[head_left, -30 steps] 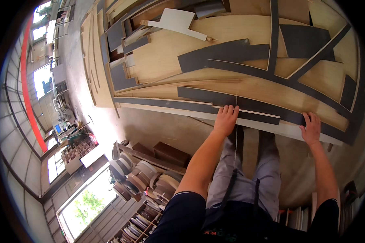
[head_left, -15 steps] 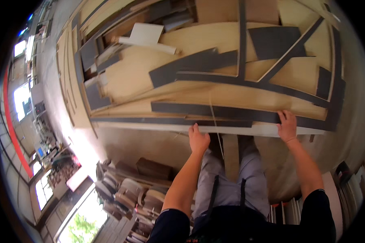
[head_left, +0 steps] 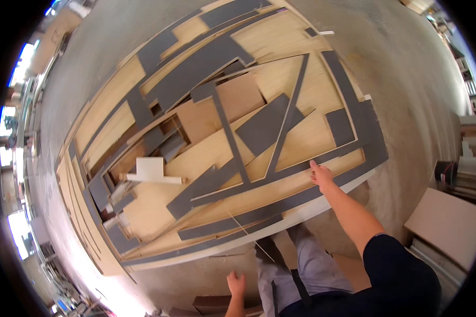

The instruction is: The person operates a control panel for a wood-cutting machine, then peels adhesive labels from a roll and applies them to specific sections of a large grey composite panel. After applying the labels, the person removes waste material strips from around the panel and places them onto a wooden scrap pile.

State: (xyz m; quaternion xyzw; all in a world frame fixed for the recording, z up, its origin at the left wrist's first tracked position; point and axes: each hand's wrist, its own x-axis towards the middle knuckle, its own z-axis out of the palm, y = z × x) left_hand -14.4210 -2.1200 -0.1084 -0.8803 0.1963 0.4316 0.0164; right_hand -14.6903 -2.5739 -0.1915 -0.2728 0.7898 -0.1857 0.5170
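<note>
A large stack of cut wood sheets (head_left: 135, 211) lies in front of me, pale wood with dark grey frames and offcuts on top. My right hand (head_left: 321, 174) reaches over its near edge, fingers curled closed at a dark grey board strip (head_left: 293, 169) of the cut-out frame. My left hand (head_left: 237, 283) hangs low beside my leg, away from the stack, fingers loosely apart and holding nothing. Nearest me lies another long dark grey strip (head_left: 232, 224). A thin pale sliver (head_left: 239, 224) sticks out over the near edge by my legs.
Loose on the stack are a white board piece (head_left: 150, 169), a grey rectangular offcut (head_left: 262, 129) and brown panels (head_left: 240, 95). Concrete floor (head_left: 407, 95) surrounds it. At the right lean several boards (head_left: 449, 222). A dark brown block (head_left: 214, 305) is behind my left hand.
My left hand has left the near edge and dropped to my side. My right hand has moved from the near strip farther in, to the frame's strip. The view has turned and shifted.
</note>
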